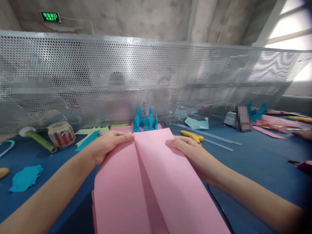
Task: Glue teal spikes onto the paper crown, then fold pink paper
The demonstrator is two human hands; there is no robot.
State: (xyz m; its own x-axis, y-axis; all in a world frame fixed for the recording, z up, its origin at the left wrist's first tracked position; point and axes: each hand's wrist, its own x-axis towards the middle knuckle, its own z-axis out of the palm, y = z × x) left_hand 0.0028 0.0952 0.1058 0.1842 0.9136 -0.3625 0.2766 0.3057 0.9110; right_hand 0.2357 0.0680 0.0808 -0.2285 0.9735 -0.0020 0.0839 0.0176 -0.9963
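A large pink sheet of paper (117,182), its two sides folded in toward the middle, is held up in front of me. My left hand (110,143) pinches its top edge near the centre fold. At the upper right corner, my right hand (181,146) grips the right flap between thumb and fingers, most of which are behind the paper. The flaps stand slightly apart, with a darker pink strip showing between them. Just beyond the paper's top edge stands a blue folded-paper crown shape (146,121).
A perforated metal screen (156,78) runs along the back of the blue table (255,162). Left are a glass jar (61,134), a green roll (41,140) and crumpled blue paper (26,178). Right lie a yellow glue gun (192,136), clear glue sticks (209,134) and another person's hand (302,134).
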